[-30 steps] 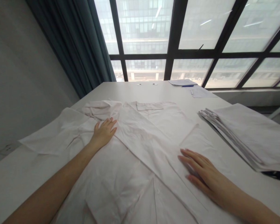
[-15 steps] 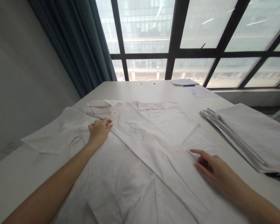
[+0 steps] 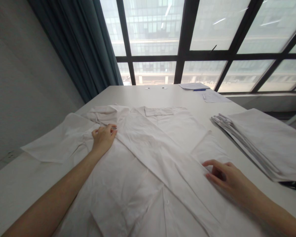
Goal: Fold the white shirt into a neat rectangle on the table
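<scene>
So my left hand (image 3: 104, 137) is pinching the white shirt (image 3: 148, 153); my right hand (image 3: 229, 177) is curling, fingertips slightly apart, nearer the desk's (image 3: 128, 95) right edge, can't tell if it's gripping.

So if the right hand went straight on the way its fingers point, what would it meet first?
The right hand would most likely meet the white garment first, lying right at its fingers; whether they already touch it is hard to tell.
</scene>
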A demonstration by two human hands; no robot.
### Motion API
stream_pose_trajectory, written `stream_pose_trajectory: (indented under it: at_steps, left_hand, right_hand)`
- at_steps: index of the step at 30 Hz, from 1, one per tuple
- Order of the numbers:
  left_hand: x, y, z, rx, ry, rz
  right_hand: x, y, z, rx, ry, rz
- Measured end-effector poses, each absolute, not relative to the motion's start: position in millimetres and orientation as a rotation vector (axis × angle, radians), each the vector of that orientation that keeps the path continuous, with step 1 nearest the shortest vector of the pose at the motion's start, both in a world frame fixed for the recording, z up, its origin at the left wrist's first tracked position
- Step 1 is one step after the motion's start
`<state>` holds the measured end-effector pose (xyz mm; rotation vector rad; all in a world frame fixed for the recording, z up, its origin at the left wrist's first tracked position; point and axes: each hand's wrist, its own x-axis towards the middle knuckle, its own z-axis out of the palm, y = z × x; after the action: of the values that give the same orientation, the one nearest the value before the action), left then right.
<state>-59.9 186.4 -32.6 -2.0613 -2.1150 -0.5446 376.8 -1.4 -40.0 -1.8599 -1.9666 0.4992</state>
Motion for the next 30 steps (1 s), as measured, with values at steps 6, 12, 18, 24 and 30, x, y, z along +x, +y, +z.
stream_pose_trajectory:
  at_steps: [6, 12, 18, 24, 30]
  left_hand:
    - [-62, 188, -36, -2.110, -2.116, -0.603]
    - [-63, 192, -36, -2.093, -2.181, -0.610]
    - [-60, 189, -35, -2.075, -2.136, -0.545]
    - [-41, 204, -25, -2.110, -1.988, -0.376]
    - [-34, 227, -22, -2.149, -1.978, -0.303]
  right_hand:
    - [372, -3, -31, -1.817, -2.016, 0.524]
    - [374, -4, -32, -1.819, -2.037, 0.540]
    - [373, -5, -31, -1.805, -2.028, 0.500]
    - [372, -5, -31, -1.819, -2.036, 0.481]
    - [373, -5, -34, -1.841, -2.032, 0.423]
